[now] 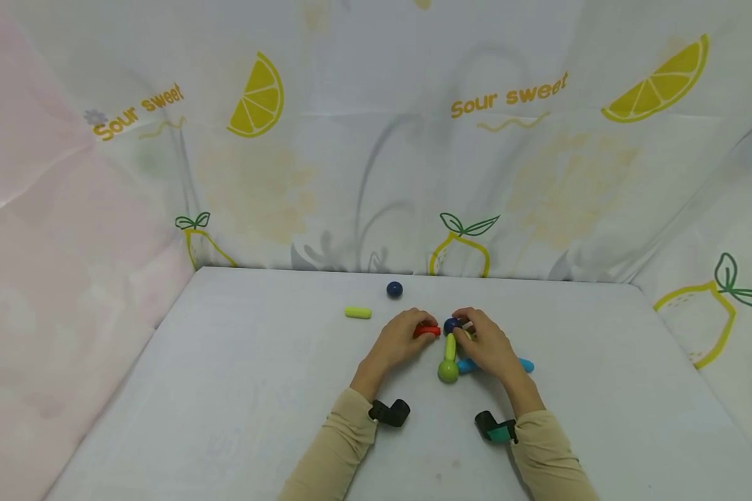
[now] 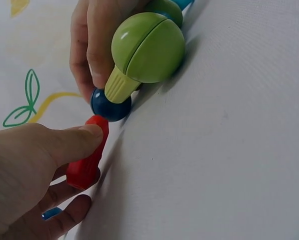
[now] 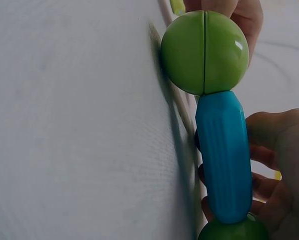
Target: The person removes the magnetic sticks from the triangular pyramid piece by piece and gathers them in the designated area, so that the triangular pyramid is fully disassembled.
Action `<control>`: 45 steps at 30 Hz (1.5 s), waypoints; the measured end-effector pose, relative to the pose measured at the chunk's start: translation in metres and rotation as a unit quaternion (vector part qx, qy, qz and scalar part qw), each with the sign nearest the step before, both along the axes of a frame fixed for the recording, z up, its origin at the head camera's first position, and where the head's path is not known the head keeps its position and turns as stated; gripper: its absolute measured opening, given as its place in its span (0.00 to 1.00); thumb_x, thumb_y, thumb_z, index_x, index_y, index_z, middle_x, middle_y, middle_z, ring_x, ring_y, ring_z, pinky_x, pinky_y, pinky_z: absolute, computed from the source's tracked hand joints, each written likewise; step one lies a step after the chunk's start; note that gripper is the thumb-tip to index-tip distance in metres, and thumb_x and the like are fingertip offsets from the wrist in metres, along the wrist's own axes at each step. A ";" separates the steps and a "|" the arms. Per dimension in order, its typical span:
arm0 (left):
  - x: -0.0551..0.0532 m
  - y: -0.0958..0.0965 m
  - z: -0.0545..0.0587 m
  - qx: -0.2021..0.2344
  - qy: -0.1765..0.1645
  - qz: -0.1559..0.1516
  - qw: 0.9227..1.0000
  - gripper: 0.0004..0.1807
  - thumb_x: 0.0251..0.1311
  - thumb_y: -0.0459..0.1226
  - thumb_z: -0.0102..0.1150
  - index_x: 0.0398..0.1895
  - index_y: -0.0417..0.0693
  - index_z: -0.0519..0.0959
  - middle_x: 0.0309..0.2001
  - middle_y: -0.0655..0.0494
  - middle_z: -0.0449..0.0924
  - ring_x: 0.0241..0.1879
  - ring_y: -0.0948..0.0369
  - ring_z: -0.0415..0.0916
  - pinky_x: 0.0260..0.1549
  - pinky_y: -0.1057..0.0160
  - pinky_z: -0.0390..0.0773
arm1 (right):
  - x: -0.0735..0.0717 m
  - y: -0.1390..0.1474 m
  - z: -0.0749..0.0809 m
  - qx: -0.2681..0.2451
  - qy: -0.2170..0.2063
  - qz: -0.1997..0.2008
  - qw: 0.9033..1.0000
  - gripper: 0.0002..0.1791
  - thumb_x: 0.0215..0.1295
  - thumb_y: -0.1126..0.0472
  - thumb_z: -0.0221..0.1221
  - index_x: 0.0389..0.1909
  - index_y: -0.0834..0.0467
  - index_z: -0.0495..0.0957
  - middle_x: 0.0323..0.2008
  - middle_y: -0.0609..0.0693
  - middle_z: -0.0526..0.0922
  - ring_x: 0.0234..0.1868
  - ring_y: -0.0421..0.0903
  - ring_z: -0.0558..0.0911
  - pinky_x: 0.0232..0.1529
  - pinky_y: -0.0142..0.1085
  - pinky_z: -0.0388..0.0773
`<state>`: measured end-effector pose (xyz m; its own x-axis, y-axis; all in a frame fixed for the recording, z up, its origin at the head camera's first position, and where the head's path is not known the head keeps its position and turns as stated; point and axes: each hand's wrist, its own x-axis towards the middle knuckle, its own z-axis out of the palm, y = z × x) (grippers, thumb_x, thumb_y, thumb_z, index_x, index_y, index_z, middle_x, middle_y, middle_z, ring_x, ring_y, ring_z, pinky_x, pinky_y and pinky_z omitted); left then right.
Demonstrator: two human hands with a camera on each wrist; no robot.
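On the desk (image 1: 225,390), left grip (image 1: 401,337) pinches red rod (image 2: 85,162), right grip (image 1: 490,346) pinches navy ball (image 2: 112,107), seemingly steadying both end-on.

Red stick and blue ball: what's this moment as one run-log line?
Left hand: pinches red stick | Right hand: grips dark blue ball | Apart: yellow-green stick

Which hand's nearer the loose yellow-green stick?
Left. The left hand, pinching the red stick, is just right of the loose yellow-green stick, nearer the person. The right hand is farther right, past the left, holding a dark blue ball.
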<state>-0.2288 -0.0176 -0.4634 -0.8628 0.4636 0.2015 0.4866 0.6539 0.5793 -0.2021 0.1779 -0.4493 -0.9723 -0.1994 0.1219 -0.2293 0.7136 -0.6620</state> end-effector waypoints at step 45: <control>-0.006 -0.097 0.015 0.076 0.003 0.067 0.995 0.12 0.52 0.32 0.67 0.41 0.48 0.83 0.39 0.53 0.80 0.40 0.58 0.77 0.44 0.58 0.78 | 0.005 0.011 0.003 0.055 -0.061 -0.036 0.996 0.12 0.65 0.54 0.53 0.41 0.57 0.77 0.30 0.49 0.76 0.30 0.44 0.72 0.30 0.35 0.66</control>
